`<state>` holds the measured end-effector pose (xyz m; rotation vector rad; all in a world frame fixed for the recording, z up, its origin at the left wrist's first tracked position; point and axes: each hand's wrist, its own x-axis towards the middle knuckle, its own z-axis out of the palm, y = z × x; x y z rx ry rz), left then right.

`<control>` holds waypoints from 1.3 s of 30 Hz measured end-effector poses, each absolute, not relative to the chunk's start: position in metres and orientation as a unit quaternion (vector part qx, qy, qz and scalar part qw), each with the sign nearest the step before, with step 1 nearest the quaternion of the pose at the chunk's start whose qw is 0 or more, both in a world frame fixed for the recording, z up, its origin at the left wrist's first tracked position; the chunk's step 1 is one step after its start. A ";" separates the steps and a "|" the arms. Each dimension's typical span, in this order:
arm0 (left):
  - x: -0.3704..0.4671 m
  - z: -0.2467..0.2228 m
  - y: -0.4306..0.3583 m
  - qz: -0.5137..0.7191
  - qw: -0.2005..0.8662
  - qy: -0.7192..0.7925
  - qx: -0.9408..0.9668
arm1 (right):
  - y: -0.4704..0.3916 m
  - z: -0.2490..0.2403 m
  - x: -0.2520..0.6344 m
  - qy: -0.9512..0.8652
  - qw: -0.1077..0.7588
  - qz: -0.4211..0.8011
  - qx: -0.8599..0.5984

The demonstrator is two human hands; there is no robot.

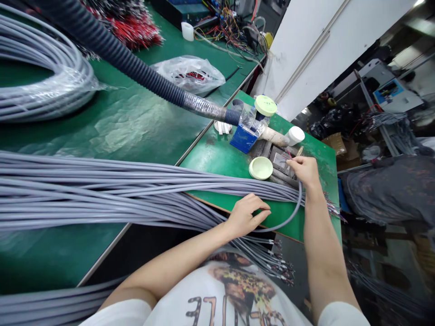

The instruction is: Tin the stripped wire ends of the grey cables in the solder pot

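Observation:
My right hand [303, 171] pinches the stripped end of a grey cable [296, 212]. Its thin wires point left over a small metal plate [280, 160] on the green board. From this hand the cable loops down and back to the left, passing just below my left hand [247, 215]. My left hand hovers at the board's front edge with its fingers curved, a gap between thumb and forefinger, and nothing visible in it. A thick bundle of grey cables [217, 181] runs across behind it, the coloured wire ends lying at the right.
A black corrugated hose [136, 68] comes down to a blue box [244, 138]. Near the metal plate stand an open pale-green jar [261, 168], a green-lidded jar [265, 105] and a white cup [295, 135]. A cable coil [73, 90] lies at the left, and more cables hang below.

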<state>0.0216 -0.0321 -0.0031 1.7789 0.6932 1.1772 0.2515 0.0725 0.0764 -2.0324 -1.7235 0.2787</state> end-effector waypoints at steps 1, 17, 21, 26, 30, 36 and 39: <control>0.022 -0.003 -0.032 0.472 0.435 0.279 0.714 | 0.075 0.071 0.260 -0.610 0.233 0.095 -0.751; 0.023 -0.007 -0.032 0.474 0.437 0.278 0.712 | 0.097 0.031 0.290 -0.554 0.228 0.085 -0.796; 0.023 -0.008 -0.032 0.479 0.436 0.279 0.709 | 0.083 0.047 0.281 -0.555 0.250 0.102 -0.786; 0.024 -0.006 -0.032 0.489 0.455 0.285 0.688 | 0.031 0.076 0.239 -0.538 0.372 0.235 -0.719; 0.031 0.000 -0.030 0.513 0.578 0.321 0.547 | -0.013 0.085 0.195 -0.511 0.437 0.327 -0.664; 0.050 0.014 -0.034 0.549 0.753 0.260 0.252 | -0.047 0.082 0.163 -0.534 0.464 0.358 -0.609; 0.053 0.024 -0.036 0.563 0.754 0.255 0.221 | -0.056 0.081 0.161 -0.534 0.472 0.348 -0.608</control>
